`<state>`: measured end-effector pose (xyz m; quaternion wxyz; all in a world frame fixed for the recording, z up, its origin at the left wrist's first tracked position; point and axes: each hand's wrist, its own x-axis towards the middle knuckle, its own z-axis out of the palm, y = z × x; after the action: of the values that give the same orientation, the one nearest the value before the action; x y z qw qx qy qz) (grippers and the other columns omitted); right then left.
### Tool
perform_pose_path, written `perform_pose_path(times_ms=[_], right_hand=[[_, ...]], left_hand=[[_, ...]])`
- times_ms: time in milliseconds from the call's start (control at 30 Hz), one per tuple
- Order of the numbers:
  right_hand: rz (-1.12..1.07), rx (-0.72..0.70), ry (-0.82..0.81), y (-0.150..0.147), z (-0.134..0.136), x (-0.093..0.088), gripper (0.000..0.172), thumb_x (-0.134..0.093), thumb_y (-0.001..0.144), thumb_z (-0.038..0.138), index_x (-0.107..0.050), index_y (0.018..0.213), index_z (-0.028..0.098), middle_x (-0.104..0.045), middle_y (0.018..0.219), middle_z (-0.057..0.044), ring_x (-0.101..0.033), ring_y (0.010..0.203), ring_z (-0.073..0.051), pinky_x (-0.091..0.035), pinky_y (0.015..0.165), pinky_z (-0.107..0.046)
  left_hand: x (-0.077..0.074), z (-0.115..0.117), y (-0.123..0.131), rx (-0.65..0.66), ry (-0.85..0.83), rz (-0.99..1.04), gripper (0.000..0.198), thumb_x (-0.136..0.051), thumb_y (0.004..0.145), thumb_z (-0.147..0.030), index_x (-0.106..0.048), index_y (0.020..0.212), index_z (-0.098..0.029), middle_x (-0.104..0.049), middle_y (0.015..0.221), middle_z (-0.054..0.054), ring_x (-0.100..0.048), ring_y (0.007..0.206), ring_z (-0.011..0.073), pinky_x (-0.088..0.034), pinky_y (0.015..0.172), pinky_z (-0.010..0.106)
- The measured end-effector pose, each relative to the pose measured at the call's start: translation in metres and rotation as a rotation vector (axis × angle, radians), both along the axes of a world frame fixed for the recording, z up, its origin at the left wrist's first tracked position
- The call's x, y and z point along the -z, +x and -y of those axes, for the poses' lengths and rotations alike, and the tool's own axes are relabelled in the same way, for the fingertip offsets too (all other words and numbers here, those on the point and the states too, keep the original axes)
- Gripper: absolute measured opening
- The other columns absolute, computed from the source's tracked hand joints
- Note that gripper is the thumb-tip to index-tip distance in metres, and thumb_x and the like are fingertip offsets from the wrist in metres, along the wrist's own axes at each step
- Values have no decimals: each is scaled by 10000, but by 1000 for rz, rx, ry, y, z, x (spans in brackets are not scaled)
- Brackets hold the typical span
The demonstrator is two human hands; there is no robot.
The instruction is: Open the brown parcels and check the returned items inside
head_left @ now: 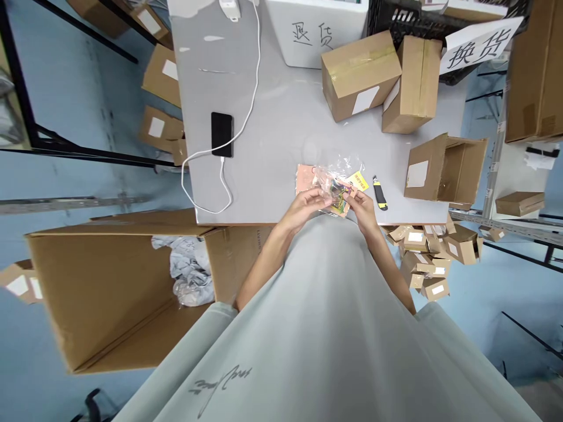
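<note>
At the table's front edge, a clear plastic bag (pixel 338 198) with small colourful contents is held between both hands. My left hand (pixel 309 204) has its fingers closed on the bag's left side. My right hand (pixel 359 206) pinches its right side. What exactly is inside cannot be made out. Just behind the hands lie a pink-orange card (pixel 304 176) and a yellow label (pixel 358 180), with crinkled clear film between them. A black and yellow box cutter (pixel 380 194) rests on the table to the right of my right hand, apart from it.
On the grey table (pixel 272 117) are a black phone (pixel 222 133) with a white cable, two closed cartons (pixel 361 73), and an open carton (pixel 444 170). A white bin (pixel 316 35) and black crate (pixel 409 26) stand behind. A large open box (pixel 118 293) is at left, small boxes (pixel 422 264) at right.
</note>
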<state>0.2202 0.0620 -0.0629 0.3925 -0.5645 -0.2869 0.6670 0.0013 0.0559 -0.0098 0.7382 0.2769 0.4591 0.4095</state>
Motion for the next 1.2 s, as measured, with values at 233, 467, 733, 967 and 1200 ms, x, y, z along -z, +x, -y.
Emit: perform_pose_path(times_ms=[233,467,733,967,1200], right_hand=[[59,122,-46,28,-10,5,625,-1021,716,661,-808,1145,259,-905,1158,-60,-851,1083,-278,-713,829,-362],[93,94,-10,37,-13,-1,618,-1038,663,703,-819,1036,261,-898,1033,-34,-846,1059,-284,-707,878,-387],[24,-68,-69,60,-3,-20,640,-1062,631,780,-829,951,275,-903,989,-39,-866,1026,-310,-726,954,-463],[-1,-7,-63,71,-2,-27,583,-1063,660,735,-815,928,279,-915,1079,-63,-852,1217,-361,-737,1025,-525],[68,2,-5,73,-4,-33,616,-1051,670,760,-858,1011,284,-915,1065,-52,-864,1131,-337,-728,1033,-520]], left_hand=[[1,-5,-43,-153,-21,-37,300,-1034,703,-394,-803,755,-211,-808,899,64,-768,961,245,-602,1081,440],[-13,-16,-66,-373,19,-28,375,-914,820,-405,-614,674,-234,-703,808,41,-735,864,221,-653,959,402],[13,-34,-90,-458,-95,-275,430,-1014,801,-499,-657,840,-261,-616,774,-30,-502,565,91,-512,599,282],[-20,-17,-99,-775,80,-439,401,-1000,891,-474,-665,935,-257,-566,763,-80,-373,522,42,-297,479,262],[-107,22,-44,-419,335,-624,305,-926,982,-521,-793,1149,-302,-802,1137,19,-790,1038,241,-647,894,372]])
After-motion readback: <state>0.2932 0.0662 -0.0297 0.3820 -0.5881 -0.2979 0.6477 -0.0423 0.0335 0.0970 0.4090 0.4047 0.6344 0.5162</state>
